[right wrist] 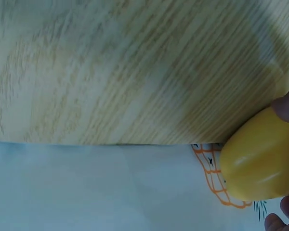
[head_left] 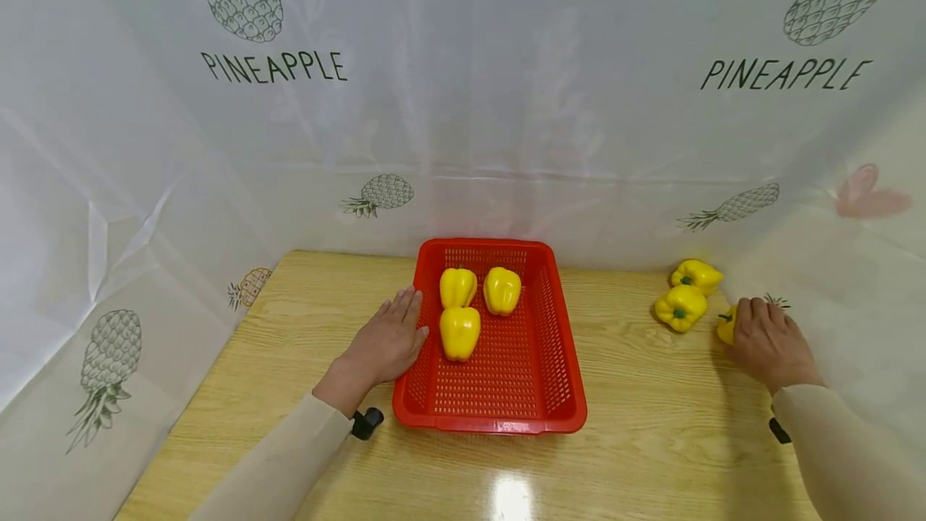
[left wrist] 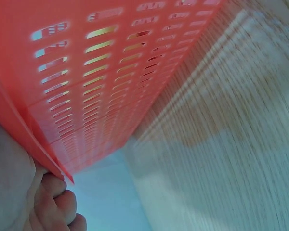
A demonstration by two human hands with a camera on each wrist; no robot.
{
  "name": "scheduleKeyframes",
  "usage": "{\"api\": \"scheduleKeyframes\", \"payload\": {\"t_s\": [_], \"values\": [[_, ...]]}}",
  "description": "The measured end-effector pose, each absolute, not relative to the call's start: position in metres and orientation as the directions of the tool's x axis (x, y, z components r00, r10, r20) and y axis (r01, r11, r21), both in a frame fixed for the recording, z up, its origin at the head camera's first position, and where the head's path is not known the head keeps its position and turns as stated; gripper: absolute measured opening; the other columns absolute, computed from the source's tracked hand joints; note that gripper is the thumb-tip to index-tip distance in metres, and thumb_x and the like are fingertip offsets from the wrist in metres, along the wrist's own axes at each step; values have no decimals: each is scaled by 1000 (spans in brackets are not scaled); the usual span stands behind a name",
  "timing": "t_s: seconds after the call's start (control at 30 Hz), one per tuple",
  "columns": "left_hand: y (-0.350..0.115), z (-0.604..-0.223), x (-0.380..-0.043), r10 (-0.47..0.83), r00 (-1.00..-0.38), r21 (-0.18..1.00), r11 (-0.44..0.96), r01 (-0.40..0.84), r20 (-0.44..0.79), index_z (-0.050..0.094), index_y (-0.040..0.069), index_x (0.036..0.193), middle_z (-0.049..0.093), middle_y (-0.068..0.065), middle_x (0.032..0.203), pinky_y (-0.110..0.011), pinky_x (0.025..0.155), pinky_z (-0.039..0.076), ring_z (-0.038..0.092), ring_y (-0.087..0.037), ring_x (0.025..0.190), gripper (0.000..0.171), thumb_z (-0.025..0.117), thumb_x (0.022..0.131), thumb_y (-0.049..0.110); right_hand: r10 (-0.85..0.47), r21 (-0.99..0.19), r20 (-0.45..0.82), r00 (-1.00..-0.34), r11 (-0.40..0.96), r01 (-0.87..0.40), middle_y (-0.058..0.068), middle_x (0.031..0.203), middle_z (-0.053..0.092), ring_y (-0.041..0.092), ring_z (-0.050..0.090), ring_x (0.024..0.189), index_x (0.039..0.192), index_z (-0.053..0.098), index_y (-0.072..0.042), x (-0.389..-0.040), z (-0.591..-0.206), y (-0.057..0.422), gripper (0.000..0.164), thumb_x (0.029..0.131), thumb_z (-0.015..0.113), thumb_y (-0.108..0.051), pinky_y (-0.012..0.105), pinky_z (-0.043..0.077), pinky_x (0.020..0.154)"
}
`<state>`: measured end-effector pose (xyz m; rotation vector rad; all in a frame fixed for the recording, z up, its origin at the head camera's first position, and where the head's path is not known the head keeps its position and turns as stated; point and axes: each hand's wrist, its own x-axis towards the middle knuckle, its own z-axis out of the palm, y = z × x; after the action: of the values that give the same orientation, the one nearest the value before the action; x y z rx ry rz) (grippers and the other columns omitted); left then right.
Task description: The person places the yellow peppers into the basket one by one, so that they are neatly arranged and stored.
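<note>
- Yellow bell pepper point(head_left: 726, 328) sits in your right hand point(head_left: 774, 344) at the right side of the wood-grain table point(head_left: 637, 408); your thumb presses one side and your curled fingers the other, parted by its width.
- Your right arm reaches forward, back of the hand upward; I can't tell whether that pepper touches the tabletop.
- Your left hand point(head_left: 391, 336) lies along the left rim of the red plastic basket point(head_left: 499, 426), fingers nearly straight and close together.
- You have six peppers: one in your grip, three peppers point(head_left: 460, 334) inside the basket toward its far end, two peppers point(head_left: 681, 309) close together on the table, left of your right hand.
- You have one basket, mid-table.
- Glare whitens the near tabletop; a pale pineapple-print sheet point(head_left: 470, 103) rises behind and at both sides.
</note>
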<state>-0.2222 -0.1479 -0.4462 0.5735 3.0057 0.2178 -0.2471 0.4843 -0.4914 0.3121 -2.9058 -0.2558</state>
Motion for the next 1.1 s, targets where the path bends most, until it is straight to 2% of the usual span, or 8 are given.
{"api": "scheduleKeyframes", "payload": {"t_s": [0.17,0.3,0.4,0.5,0.63,0.77,0.97,1.1], "values": [[-148,-446,-222,372,-927,144,921,362,-49,23,-7,164,23,-25,172,-54,131,24,23,-40,161,71,45,113,36,-239,222,203,-949,956,-193,40,106,46,58,51,98,115,37,20,-244,-498,485,63,88,82,-16,67,49,82],[-147,-444,-222,373,-926,147,920,363,-50,23,-8,164,23,-25,172,-54,130,24,23,-40,161,71,45,113,36,-275,268,212,-938,939,-215,38,100,42,51,49,87,112,36,21,-241,-500,485,45,94,70,-2,61,50,76],[-146,-444,-222,372,-927,151,920,361,-51,23,-8,164,23,-25,172,-54,131,24,23,-40,161,70,44,113,36,-257,224,200,-946,951,-211,38,96,40,46,45,77,109,34,20,-239,-499,483,30,97,58,6,57,50,68],[-146,-444,-222,370,-928,153,921,359,-53,23,-7,164,23,-25,172,-54,131,24,23,-40,161,70,45,113,36,-210,143,182,-961,972,-186,43,99,39,52,45,76,110,34,22,-234,-496,480,37,99,62,0,58,51,61],[-147,-444,-222,366,-929,155,922,354,-55,22,-7,164,22,-25,173,-54,131,24,23,-40,161,71,46,113,36,-95,-22,158,-983,995,-99,49,106,35,62,41,86,114,34,24,-225,-494,471,64,98,75,-22,64,48,61],[-148,-445,-222,367,-929,161,921,355,-55,22,-7,164,21,-25,173,-54,131,24,22,-40,161,72,46,113,36,54,-170,155,-986,985,27,47,107,31,61,37,89,117,31,25,-215,-500,452,75,100,71,-36,62,45,54],[-148,-444,-221,369,-927,167,920,355,-61,23,-7,164,22,-24,173,-54,131,23,21,-39,162,71,46,113,36,57,-113,327,-943,993,20,36,84,32,50,38,72,93,34,20,-199,-516,412,70,98,74,-37,51,37,48],[-148,-444,-221,377,-925,165,917,364,-53,23,-7,164,23,-25,173,-54,131,24,22,-40,161,71,46,113,36,86,-132,357,-930,990,41,31,78,29,47,38,65,91,34,18,-192,-516,389,76,95,74,-46,53,37,52]]}}
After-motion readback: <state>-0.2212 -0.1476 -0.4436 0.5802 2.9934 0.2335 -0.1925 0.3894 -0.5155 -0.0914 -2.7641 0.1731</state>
